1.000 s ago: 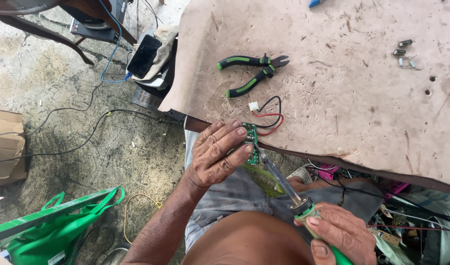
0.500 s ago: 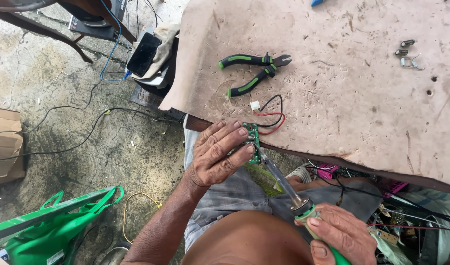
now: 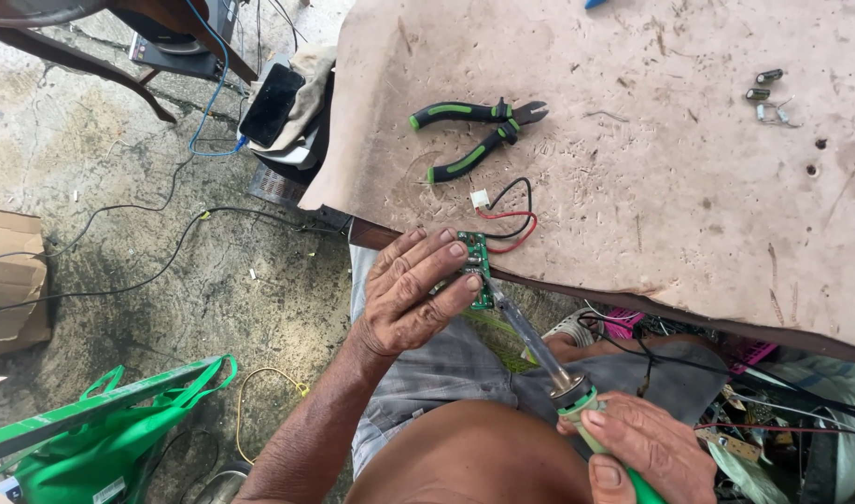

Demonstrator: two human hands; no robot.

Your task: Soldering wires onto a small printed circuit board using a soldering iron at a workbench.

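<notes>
Seen from above, a seated person works at the near edge of a worn brown board surface [image 3: 689,187]. The left hand [image 3: 413,294] has its grip closed around a small green circuit board [image 3: 475,266], fingers wrapped over its edge, holding it in the air just off the surface edge, apparently to steady it for the tool. The right hand [image 3: 647,448] has its grip clamped on the green handle of a soldering iron [image 3: 539,350], whose thin metal shaft slants up so the tip meets the lower end of the circuit board. Red and black wires [image 3: 513,219] with a white plug run from the circuit board onto the surface. Green-handled black pliers [image 3: 474,135] lie open nearby. Below, a green bag [image 3: 101,448] sits on the concrete floor.
</notes>
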